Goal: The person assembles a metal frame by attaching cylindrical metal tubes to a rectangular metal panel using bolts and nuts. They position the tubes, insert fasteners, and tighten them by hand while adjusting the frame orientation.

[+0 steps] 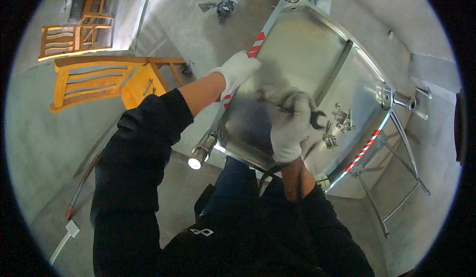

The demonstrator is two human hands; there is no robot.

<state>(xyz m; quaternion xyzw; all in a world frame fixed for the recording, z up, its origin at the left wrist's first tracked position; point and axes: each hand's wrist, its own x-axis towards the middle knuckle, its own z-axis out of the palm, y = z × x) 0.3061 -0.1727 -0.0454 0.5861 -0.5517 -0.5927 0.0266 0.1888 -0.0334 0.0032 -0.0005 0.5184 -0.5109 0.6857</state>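
Observation:
A shiny metal panel [302, 44] with raised rims and a crossbar lies in front of me, with short round tube ends at its corners. At its left rim, beside red-and-white striped tape [257, 45], my left hand [240, 72] in a white glove is closed round the edge. Over the panel's near half, my gloved right hand [291, 127] is closed on a dark open-ended wrench [318, 119]; its jaw sticks out to the right and the rest is mostly hidden. Just right of that hand rests a small pile of metal bolts and fittings [339, 126].
To the left is a wooden chair [94, 83] with a small metal tool on its seat; more chairs [74, 41] stand behind. Far ahead, dark crumpled bundles [224, 8] lie on the floor. A tubular metal frame [396, 170] stands at the right. A rod [82, 193] leans at left.

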